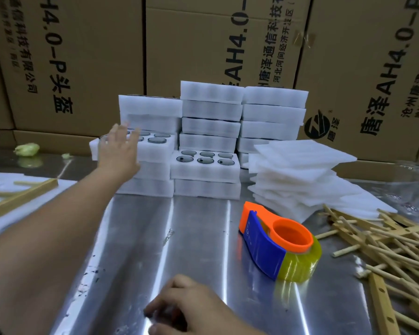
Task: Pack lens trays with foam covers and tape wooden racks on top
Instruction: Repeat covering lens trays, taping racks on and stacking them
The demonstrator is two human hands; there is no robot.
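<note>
Behind foam lens trays (205, 163), cartons (218, 39) printed "AH4.0-P", left hand (119, 147) spread, right hand (191, 308) curled, empty

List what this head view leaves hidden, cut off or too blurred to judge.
- Left hand: motion-blurred, and it covers part of the open lens tray behind it.
- Right hand: fingertips blurred, wrist cut by the bottom edge.
- Wooden racks: pile runs off the right edge.
- Covered trays: contents hidden by foam.

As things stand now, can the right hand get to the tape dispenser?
Probably yes. The right hand rests low on the metal table, and only bare tabletop lies between it and the tape dispenser.
</note>
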